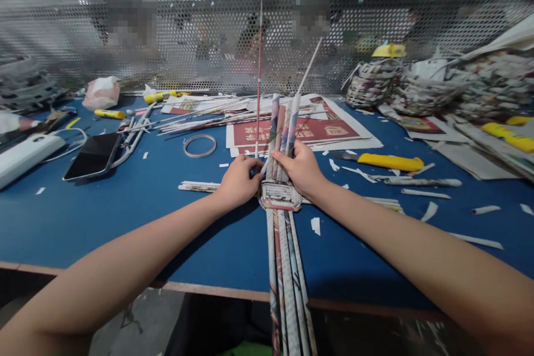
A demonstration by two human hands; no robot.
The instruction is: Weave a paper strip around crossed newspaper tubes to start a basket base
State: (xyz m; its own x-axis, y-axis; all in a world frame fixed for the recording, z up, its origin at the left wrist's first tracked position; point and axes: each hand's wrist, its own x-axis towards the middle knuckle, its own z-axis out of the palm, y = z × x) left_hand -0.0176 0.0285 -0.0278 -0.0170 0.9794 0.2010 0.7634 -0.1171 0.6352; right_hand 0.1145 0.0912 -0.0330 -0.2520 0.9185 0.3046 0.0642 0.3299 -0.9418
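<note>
A small woven base (280, 196) made of rolled newspaper strips lies on the blue table, with paper tubes crossing it. Several tubes (290, 283) run from it toward me past the table edge, and a bundle of upper tubes (280, 128) points away. My right hand (306, 172) is closed around that upper bundle, thumb across the front. My left hand (242, 178) pinches at the base's upper left corner, where a long thin paper tube (259, 61) rises. Part of the crossing tubes (199, 186) shows beyond my left hand. The left fingertips partly cover what they pinch.
At left lie a phone (92, 157), a white power bank (31, 156) and glue sticks (109, 114). A wire coil (199, 146), loose paper tubes and red printed sheets (267, 134) lie ahead. At right are a yellow cutter (390, 162), paper scraps and woven baskets (372, 83). A perforated metal screen (200, 39) stands behind.
</note>
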